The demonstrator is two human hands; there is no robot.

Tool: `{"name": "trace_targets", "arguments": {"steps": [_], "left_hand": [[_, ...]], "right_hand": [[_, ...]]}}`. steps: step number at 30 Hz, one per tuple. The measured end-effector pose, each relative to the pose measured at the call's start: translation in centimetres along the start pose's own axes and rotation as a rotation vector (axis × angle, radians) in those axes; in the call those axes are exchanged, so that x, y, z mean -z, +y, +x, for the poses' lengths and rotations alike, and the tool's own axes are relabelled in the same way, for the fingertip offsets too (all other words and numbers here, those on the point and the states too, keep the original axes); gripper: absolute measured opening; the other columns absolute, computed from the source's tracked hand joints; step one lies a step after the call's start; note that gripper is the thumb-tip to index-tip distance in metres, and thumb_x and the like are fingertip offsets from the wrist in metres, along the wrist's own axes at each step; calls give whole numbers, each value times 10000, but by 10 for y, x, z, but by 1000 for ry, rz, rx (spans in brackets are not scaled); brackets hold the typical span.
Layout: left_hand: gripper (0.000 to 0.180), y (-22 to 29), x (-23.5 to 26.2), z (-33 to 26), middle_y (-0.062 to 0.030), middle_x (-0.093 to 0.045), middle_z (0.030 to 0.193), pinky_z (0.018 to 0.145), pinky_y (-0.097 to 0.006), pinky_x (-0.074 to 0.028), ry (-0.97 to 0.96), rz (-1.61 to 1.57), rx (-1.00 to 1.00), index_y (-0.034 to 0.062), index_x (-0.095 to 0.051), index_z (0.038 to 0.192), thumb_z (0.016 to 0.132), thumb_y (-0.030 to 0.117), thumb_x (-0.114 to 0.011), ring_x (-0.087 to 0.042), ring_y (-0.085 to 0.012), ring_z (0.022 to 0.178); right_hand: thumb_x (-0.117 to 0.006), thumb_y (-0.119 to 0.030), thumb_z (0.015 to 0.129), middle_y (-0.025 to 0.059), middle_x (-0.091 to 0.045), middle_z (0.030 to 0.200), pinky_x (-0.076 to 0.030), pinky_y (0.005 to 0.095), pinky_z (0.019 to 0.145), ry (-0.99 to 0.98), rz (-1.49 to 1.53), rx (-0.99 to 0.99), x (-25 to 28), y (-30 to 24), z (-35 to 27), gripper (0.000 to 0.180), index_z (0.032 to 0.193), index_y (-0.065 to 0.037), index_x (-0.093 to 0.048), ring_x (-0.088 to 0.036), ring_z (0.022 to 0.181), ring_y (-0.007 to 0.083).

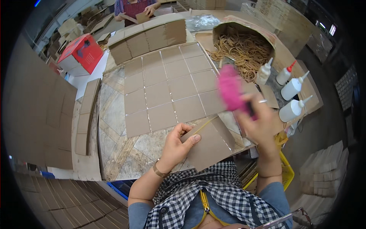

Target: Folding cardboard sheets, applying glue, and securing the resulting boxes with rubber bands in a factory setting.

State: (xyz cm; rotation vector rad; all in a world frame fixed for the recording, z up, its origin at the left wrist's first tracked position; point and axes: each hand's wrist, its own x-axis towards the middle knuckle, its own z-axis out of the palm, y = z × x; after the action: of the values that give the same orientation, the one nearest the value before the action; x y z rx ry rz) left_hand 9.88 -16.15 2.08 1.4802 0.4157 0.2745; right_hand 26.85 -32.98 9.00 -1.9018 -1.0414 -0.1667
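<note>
My left hand (178, 145) is closed on a brown cardboard piece (209, 143), thumb on top, near the table's front edge. A thin yellow line runs along the top of that piece, and a pale line crosses its right part. My right hand (257, 116) grips a bright pink tool (231, 87) with a dark part by the fingers. Motion blurs the tool, so its kind is unclear. It is raised over the right side of a flat array of cardboard panels (160, 95), which lie in rows separated by whitish lines.
Behind the panels stands a row of upright cardboard (152, 40). An open sack of rubber bands (244, 47) and several white squeeze bottles (291, 89) stand at right. A red box (82, 55) and cardboard strips (87, 118) are at left. Another person (135, 11) handles cardboard beyond.
</note>
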Motion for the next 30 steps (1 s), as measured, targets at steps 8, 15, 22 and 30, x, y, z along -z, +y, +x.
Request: {"name": "trace_targets", "arguments": {"steps": [8,15,22,30], "left_hand": [[255,-18,-9,15,-42,-633,872,723,-269,-487,121,-37,-234,-11,-556,994,820,97,-708,-586,-123,798],[225,-17,4,14,-44,-615,893,689,-236,-472,67,-133,31,11,-549,965,831,107,-702,-562,-84,785],[188,-23,18,-2,-68,-617,947,761,-245,-501,78,-448,118,11,-541,1055,901,99,-605,-595,-134,884],[252,-69,22,-50,-117,-567,1167,911,-315,-464,344,-444,241,-1,-545,1170,948,113,-505,-571,-211,1056]], "right_hand": [[-715,-116,641,101,-520,853,-467,403,640,-485,-133,312,7,-34,-26,359,974,-69,-588,-572,763,308],[-698,-64,626,56,-580,836,-474,340,682,-385,-41,79,58,-4,-54,303,913,-61,-601,-609,805,224],[-672,-75,832,59,-610,938,-481,249,766,805,548,-47,120,76,5,204,1009,-33,-579,-581,845,119],[-704,-234,726,166,-606,1058,-473,435,830,207,-704,-193,64,170,41,460,1137,-66,-584,-590,974,361]]}}
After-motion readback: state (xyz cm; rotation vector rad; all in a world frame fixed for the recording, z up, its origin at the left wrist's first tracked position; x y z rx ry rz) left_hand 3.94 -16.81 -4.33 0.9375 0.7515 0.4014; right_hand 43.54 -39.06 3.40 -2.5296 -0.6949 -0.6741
